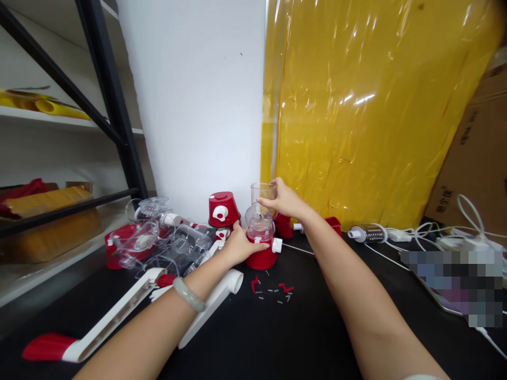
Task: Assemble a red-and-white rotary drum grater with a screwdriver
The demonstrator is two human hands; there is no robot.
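Observation:
A red round base point(261, 259) with a white knob point(277, 245) on its right side stands on the black table. My left hand point(238, 244) grips this base from the left, its thumb across the front. Over the base sits a clear plastic grater housing point(259, 215) with an upright feed chute. My right hand point(285, 199) is closed around the chute's right side, thumb in front and fingers behind. Whether the housing is seated on the base cannot be made out. Small red clips point(285, 287) and short metal pins point(280, 302) lie in front.
Red bases point(222, 208) are stacked at left, beside a pile of clear housings point(186, 243). White crank arms point(114, 311) lie at front left. A metal grater drum point(368, 233), cables point(420, 232) and a blurred-out tablet point(455, 285) are on the right. A shelf point(59, 121) borders the left.

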